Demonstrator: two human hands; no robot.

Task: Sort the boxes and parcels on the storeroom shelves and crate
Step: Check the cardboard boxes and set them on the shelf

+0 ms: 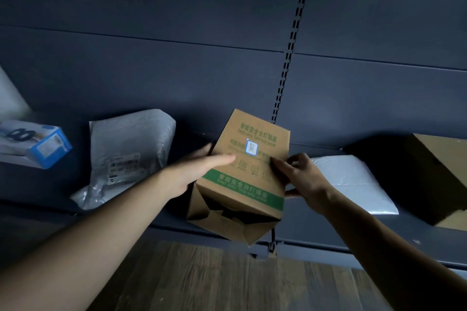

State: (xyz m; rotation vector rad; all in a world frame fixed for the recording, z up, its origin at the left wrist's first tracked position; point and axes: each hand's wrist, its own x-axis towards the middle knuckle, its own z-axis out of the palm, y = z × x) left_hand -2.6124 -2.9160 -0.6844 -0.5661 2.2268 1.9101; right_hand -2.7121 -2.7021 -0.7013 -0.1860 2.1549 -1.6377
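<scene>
A brown cardboard box [252, 159] with green print and a small blue label is held tilted over the front edge of the dark shelf [161, 222]. Its bottom flaps hang open toward me. My left hand [199, 171] grips its left side, thumb stretched flat across the top face and fingers behind. My right hand [300, 177] pinches the box's right edge, thumb underneath.
A grey plastic mailer [126, 154] lies left of the box, and a blue and white carton [35, 144] lies further left. A white padded parcel [353, 182] and a large open cardboard box [434, 174] sit to the right. Wooden floor [227, 280] runs below the shelf.
</scene>
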